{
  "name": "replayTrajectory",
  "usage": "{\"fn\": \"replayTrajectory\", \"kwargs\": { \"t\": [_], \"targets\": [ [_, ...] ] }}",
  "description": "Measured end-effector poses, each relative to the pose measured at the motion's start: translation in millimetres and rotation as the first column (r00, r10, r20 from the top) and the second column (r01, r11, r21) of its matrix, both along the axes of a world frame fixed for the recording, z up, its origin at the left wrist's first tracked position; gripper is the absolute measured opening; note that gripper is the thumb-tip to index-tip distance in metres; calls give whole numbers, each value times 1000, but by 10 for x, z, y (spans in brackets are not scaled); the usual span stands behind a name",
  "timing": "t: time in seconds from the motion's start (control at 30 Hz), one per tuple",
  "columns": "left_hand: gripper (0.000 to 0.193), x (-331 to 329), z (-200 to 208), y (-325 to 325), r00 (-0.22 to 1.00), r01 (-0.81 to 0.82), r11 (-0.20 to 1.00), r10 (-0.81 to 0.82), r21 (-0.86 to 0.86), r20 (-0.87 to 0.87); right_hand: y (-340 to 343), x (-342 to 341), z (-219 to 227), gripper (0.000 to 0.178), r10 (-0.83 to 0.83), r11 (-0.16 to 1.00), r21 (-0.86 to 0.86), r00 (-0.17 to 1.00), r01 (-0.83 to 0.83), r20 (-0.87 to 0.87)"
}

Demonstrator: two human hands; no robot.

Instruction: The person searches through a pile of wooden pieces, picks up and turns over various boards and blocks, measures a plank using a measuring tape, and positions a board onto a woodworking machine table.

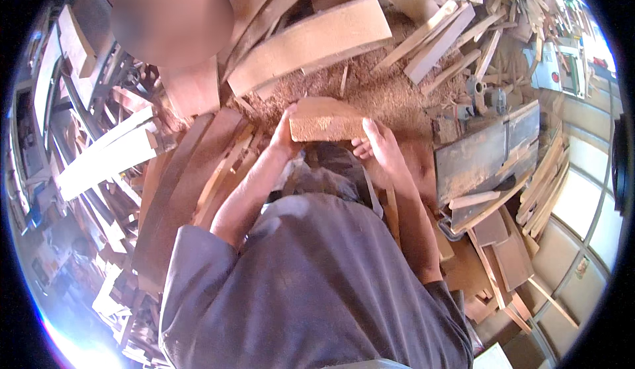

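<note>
I hold a short, thick wooden block (325, 120) with a curved top in front of me, over my grey shirt. My left hand (284, 134) grips its left end. My right hand (380, 145) grips its right end, thumb on the near face and fingers curled underneath. The block has a pale, rough near face speckled with sawdust.
Sawdust (374, 84) covers the ground beyond the block. Thick curved planks (311, 41) and thin slats (440, 38) lie heaped around it. Another person (192, 84) stands at the upper left. A grey metal machine table (486, 151) is to my right, long boards (185, 184) to my left.
</note>
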State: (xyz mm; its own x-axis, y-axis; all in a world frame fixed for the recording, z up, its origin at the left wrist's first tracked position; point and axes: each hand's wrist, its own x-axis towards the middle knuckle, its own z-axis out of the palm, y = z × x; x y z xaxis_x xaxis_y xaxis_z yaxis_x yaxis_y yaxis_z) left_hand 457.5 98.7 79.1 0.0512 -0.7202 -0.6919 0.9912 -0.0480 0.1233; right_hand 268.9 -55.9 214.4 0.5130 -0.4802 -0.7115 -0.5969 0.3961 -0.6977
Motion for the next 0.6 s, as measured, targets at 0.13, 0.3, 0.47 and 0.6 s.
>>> {"fn": "replayTrajectory", "kwargs": {
  "t": [0.13, 0.3, 0.47, 0.6],
  "targets": [
    [56, -10, 149, -20, 999, 44, 993, -45, 113, 6, 21, -8, 17, 75, -2, 1000, -13, 999, 1, -32],
    [67, 246, 111, 295, 617, -63, 944, -218, 324, 756, 84, -42, -32, 70, 33, 994, -106, 999, -33, 5],
    [83, 379, 1598, 108, -562, 341, 739, -334, 580, 757, 191, 134, 193, 61, -5, 999, 39, 991, 10, -133],
    [76, 231, 1557, -30, -754, 424, 584, -197, 692, 627, 259, 266, 210, 60, 103, 995, 9, 992, -102, -77]
  ]
}}
